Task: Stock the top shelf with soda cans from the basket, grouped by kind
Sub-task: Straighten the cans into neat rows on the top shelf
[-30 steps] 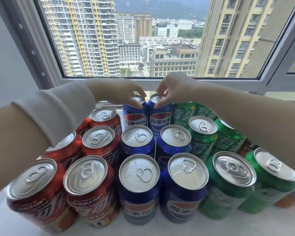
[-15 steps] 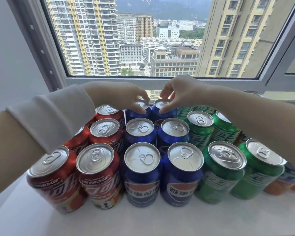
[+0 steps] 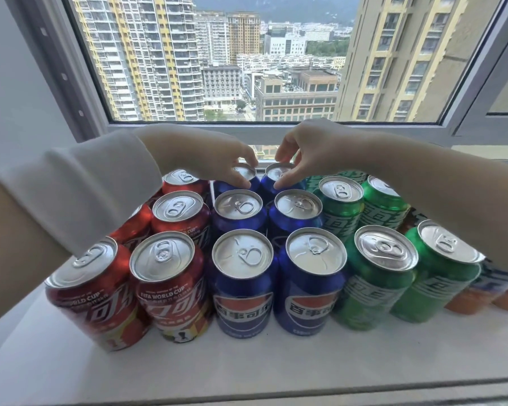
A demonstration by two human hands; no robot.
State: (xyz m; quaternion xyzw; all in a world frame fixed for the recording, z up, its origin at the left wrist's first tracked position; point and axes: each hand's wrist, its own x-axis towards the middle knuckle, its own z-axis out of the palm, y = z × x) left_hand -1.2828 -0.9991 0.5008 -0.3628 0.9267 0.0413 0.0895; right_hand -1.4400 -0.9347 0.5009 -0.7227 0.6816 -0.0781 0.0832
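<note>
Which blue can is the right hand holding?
The blue aluminium soda can in the back row next to the green cans; the right hand pinches its top rim with curled fingers.

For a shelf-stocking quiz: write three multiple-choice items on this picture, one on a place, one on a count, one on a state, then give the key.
1. Which cans stand between the red cans and the green cans? A. yellow B. blue C. black
2. How many blue cans form the front row? A. one B. two C. five
3. What do the left grip and right grip do? A. hang open in the air B. lift one green can together C. each pinch a back-row blue can's top

Key: 1 B, the blue columns sit in the middle, red on one side and green on the other. 2 B, two blue labels face front side by side. 3 C, the left grip holds the back left blue can and the right grip holds the back right blue can, both by the rim.
</note>
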